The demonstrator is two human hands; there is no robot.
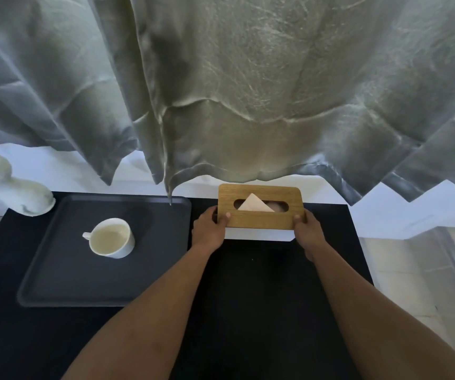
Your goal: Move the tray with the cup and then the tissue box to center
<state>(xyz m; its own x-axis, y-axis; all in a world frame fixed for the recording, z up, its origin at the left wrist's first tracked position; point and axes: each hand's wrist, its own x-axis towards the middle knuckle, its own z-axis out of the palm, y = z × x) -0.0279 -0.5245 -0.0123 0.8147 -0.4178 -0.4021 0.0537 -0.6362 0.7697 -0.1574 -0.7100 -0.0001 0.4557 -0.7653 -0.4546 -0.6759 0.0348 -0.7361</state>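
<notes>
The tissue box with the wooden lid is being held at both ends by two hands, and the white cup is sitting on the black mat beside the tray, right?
Not quite. The head view shows the white cup standing on the tray, not on the mat. The rest holds: the left hand and right hand hold the tissue box at both ends.

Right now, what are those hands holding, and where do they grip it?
The tissue box, gripped at its two short ends by the left hand and right hand.

There was one tissue box (260,207) with one tissue (255,204) poking from its slot, one dark tray (105,281), one white cup (111,238), one pale vase (15,187), one curtain (248,91), one black mat (262,283), and two hands: left hand (210,229), right hand (309,231).
</notes>
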